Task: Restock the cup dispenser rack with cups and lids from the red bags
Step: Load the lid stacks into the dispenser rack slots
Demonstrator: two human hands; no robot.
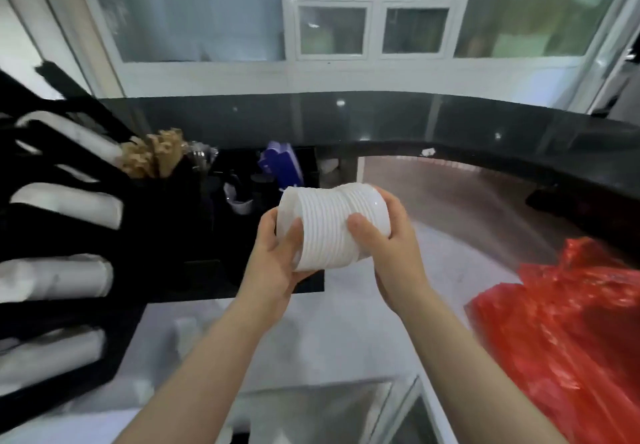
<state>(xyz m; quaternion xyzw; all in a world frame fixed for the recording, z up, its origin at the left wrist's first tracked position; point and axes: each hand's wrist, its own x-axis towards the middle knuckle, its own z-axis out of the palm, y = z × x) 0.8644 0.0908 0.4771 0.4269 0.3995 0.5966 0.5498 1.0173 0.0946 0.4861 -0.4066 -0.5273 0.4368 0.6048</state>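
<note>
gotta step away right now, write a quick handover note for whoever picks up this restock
Left hand: grips the left end of the stack of white lids.
Right hand: grips the right end of the same stack, held sideways in the air above the counter.
Cup dispenser rack: on the left, with white stacks showing in several of its slots.
Red bag: on the counter to the right, crumpled; its contents cannot be seen.
Done: one stack of lids is out and in hand.
Left: slot this stack into the rack, then check the bag for more cups and lids.
</note>
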